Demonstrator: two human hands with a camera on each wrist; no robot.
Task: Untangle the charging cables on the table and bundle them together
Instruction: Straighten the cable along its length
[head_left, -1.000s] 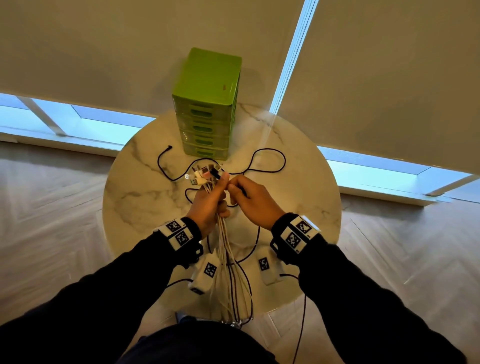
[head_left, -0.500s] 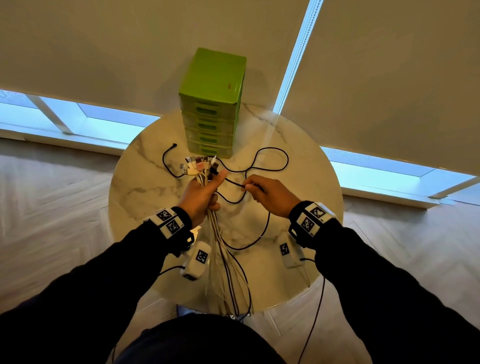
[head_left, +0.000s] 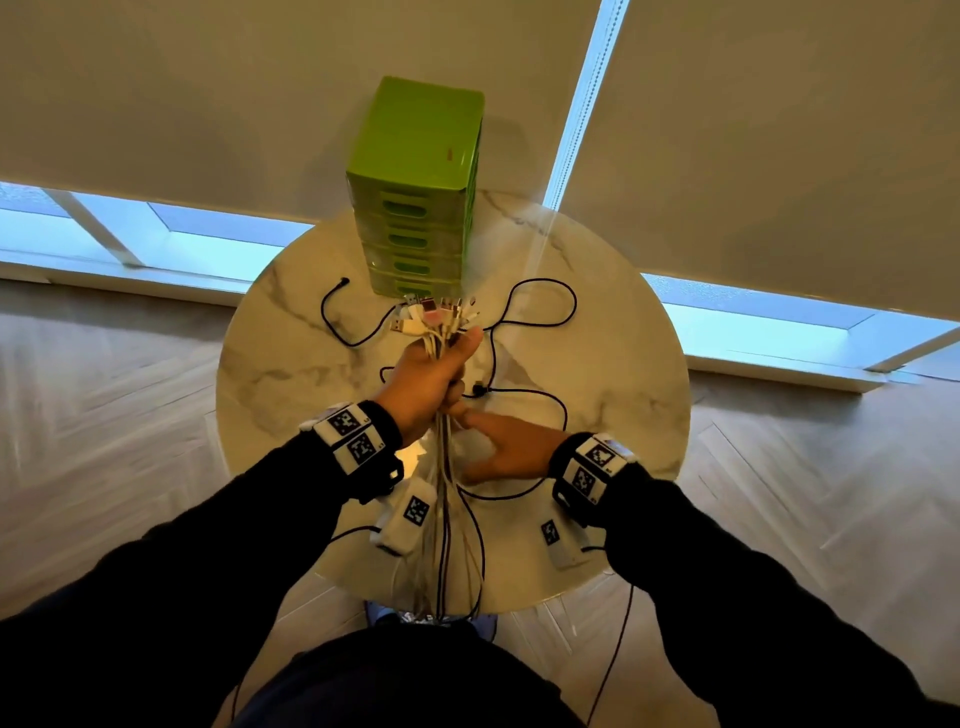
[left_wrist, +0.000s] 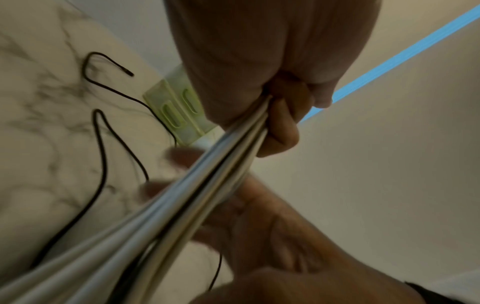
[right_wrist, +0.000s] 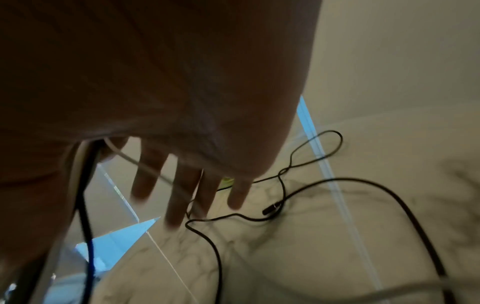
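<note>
2 hands were over the table (head_left: 613, 364), doing different jobs. L hand (head_left: 428, 382) was clenched round the bundle (head_left: 448, 493), plug ends (head_left: 434, 317) fanned out above the fist near the green drawers (head_left: 415, 208), the long tails hanging past the table edge toward the floor. The L wrist view showed the fingers (left_wrist: 281, 125) curled tight on the pale strands (left_wrist: 187, 207).

R hand (head_left: 511, 447) had changed most. 0.5 s earlier it pinched the black cable (head_left: 540, 312) out to the right at plug height; now it had let go and dropped low, just beside the hanging strands below the L fist. Fingers (right_wrist: 179, 197) were spread and straight in the R wrist view, holding nothing, though blur hid whether the thumb touched the bundle.

The black cable lay loose on the marble in wandering loops, 1 end (head_left: 343, 281) left of the drawers, a plug (right_wrist: 271, 209) lying near the R fingertips. Whether it was 1 black cable or 2 couldn't be told.

My read: the R hand's release looked like a regrip, probably to comb down the tails or reach for that plug. Most cables were gathered already; the black one wasn't yet in, and no tie was on the bundle, so untangling was nearly done and bundling was not.
</note>
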